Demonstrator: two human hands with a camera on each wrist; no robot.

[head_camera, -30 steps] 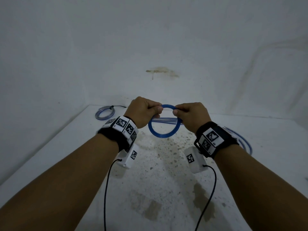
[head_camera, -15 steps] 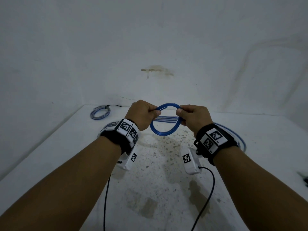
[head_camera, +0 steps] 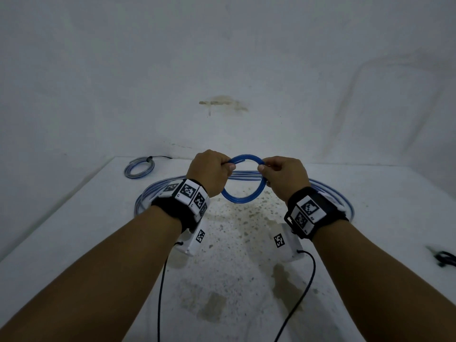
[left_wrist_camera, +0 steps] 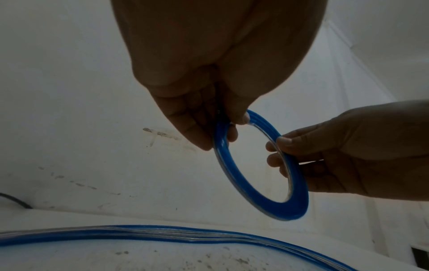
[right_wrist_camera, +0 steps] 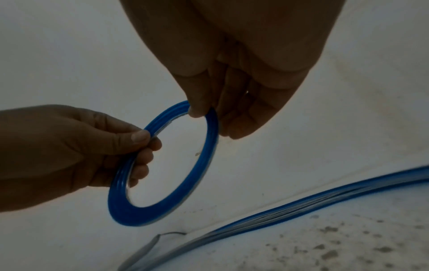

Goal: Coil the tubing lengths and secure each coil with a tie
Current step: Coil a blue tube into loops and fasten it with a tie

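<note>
A small blue tubing coil (head_camera: 243, 197) (left_wrist_camera: 260, 194) (right_wrist_camera: 162, 207) hangs in the air between both hands, above the white table (head_camera: 74, 243). My left hand (head_camera: 228, 166) (left_wrist_camera: 228, 128) pinches the coil's left side with thumb and curled fingers. My right hand (head_camera: 262, 169) (right_wrist_camera: 200, 117) pinches its right side the same way. The coil is several turns thick. Whether a tie is on it cannot be seen.
A large loose loop of blue tubing (head_camera: 158, 191) (left_wrist_camera: 162, 234) (right_wrist_camera: 301, 201) lies on the table under the hands. A small pale coil with a black tie (head_camera: 139, 166) sits at the back left. Black ties (head_camera: 444, 259) lie at the right edge. Walls close in behind and left.
The coil has tipped from hanging below the hands to standing more upright between them. Both hands shifted slightly apart and kept their hold.
</note>
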